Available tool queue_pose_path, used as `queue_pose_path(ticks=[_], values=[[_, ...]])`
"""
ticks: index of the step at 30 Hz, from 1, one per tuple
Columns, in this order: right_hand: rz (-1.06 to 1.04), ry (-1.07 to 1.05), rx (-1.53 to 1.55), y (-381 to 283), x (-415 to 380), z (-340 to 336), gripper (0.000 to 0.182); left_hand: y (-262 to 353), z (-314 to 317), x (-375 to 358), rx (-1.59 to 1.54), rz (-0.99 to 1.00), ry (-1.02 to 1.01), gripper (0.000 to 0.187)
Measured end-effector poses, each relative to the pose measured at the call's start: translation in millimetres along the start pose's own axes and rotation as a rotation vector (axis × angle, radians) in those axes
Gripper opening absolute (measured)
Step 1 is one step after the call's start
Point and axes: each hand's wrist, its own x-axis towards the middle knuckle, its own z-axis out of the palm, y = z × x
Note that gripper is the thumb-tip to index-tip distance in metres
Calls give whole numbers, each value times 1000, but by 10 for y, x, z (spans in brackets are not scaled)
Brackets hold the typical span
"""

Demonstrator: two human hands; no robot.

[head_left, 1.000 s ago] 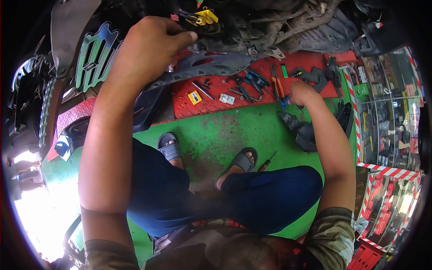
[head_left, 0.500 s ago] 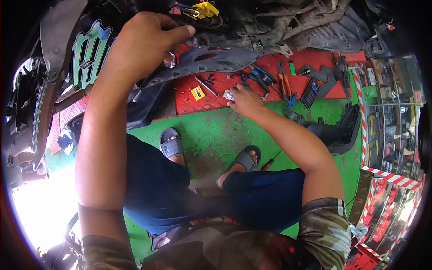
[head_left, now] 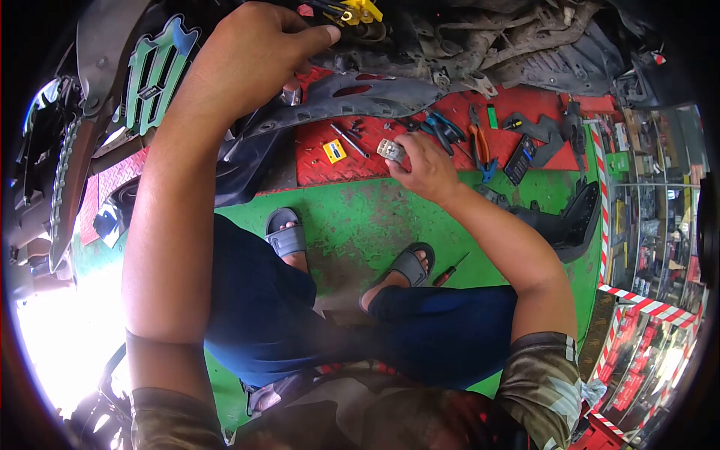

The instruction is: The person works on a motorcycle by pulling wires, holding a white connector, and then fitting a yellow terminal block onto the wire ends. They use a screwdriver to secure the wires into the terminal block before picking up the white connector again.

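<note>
My right hand [head_left: 426, 163] grips a small whitish-grey block with slots in its end, like a wiring connector [head_left: 389, 150], pinched between thumb and fingers just above the red tread plate. My left hand [head_left: 259, 64] is raised at the dark vehicle underframe [head_left: 420, 52]. Its thumb stretches toward a yellow part with wires [head_left: 361, 11], with a gap between thumb and index finger. The other left fingers are mostly hidden behind the hand. Near the right hand lie a small yellow box [head_left: 334, 151] and a metal rod [head_left: 350, 141].
On the red plate [head_left: 319, 169] lie orange-handled pliers [head_left: 478, 141], blue-black pliers [head_left: 442, 131], a black bit case [head_left: 519, 157] and a green piece [head_left: 492, 116]. A screwdriver [head_left: 450, 271] rests on the green floor beside my right foot. A glass cabinet [head_left: 660, 202] stands at right.
My right hand has lifted the connector-like block off the red plate, up and slightly right, turning it into view. My left hand has shifted slightly up and right toward the yellow part.
</note>
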Motion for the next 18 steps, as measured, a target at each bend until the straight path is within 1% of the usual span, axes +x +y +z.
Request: queue_pose_path(ticks=[1,5,7,11,13,14,16,18], values=[[-52,65,25,-24,44,-20,52,15,0,-7,3,-16,8,53],[-35,76,95,-249,216,-187,50,10,2,-9,11,-33,16,53],[-140,106,128,-353,293,-278,47,7,14,-8,8,-33,14,53],[-154,110,161,-551,362,-355,47,-27,4,28,-9,-29,-20,54],[-104,27,207,-617,373,-385,46,1,17,8,3,-31,-4,54],[-99,28,207,-652,387,-393,46,16,24,0,14,-33,15,54],[-127,120,268,-713,415,-408,37,22,31,-8,27,-29,11,54],[-125,126,269,-752,426,-447,37,22,32,-14,43,-27,9,54]])
